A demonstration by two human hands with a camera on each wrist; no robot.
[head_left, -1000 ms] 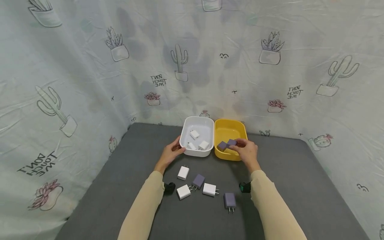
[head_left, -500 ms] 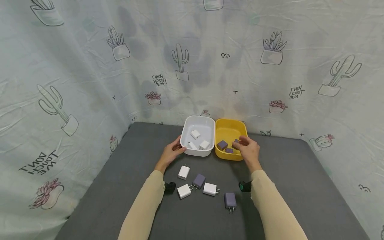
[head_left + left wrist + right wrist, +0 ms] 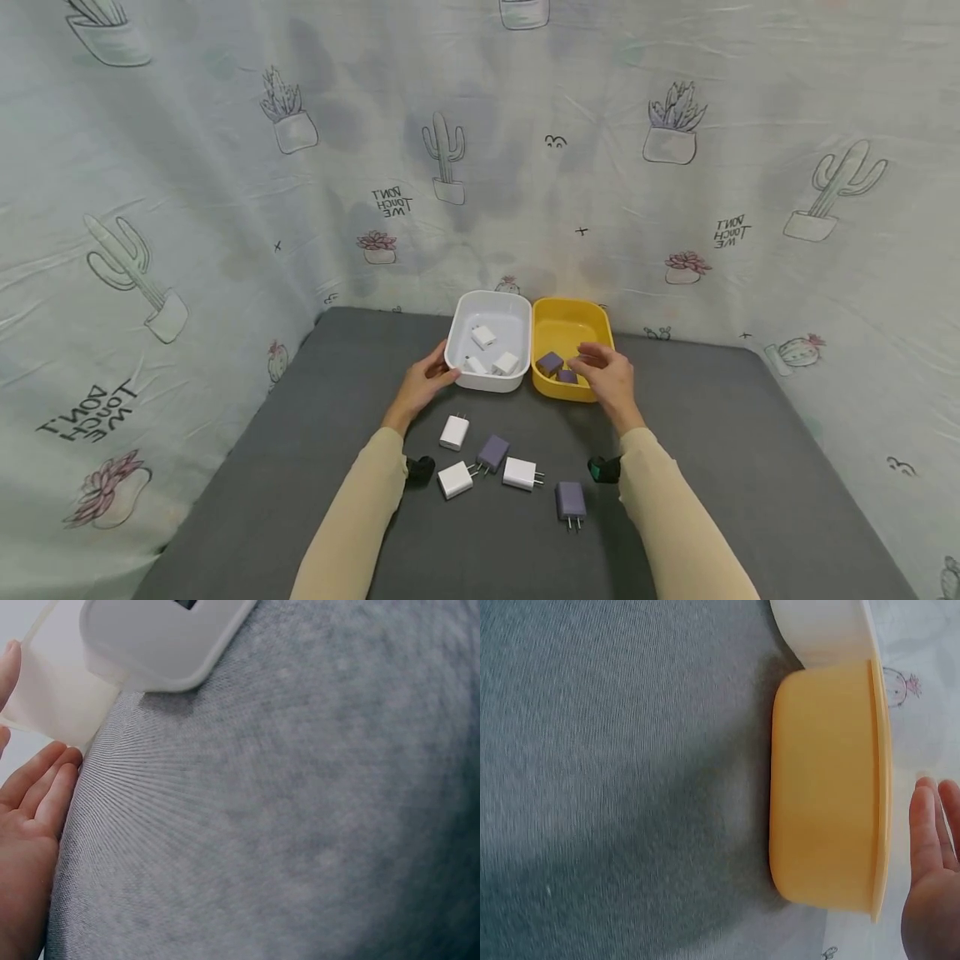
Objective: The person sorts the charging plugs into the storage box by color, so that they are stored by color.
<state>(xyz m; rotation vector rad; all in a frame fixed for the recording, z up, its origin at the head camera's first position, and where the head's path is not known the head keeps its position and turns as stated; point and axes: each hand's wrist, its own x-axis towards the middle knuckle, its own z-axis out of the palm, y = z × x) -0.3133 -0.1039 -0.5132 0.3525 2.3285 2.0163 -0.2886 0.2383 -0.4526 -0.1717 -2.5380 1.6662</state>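
Note:
My left hand [image 3: 422, 385] rests against the left side and front corner of the white bin [image 3: 491, 382], its fingers fairly straight along the wall in the left wrist view. White charger plugs [image 3: 483, 336] lie inside that bin. Above the yellow bin [image 3: 570, 310], at its front right, hovers my right hand [image 3: 609, 379], fingers loosely extended and nothing seen between them. Two purple charger plugs [image 3: 550, 363] show beside the fingertips; the hand covers part of the bin floor. In the right wrist view, the right hand [image 3: 934, 877] is past the yellow rim.
On the grey table [image 3: 720, 467] before the bins lie three white plugs [image 3: 454, 432] and two purple plugs, one in the middle [image 3: 493, 453] and one nearer the front [image 3: 571, 502]. A patterned curtain [image 3: 510, 167] stands close behind the bins.
A second ago my right fingers were at a purple plug over the yellow bin; it now lies on the bin floor, the fingers apart from it. My left hand has stayed at the white bin.

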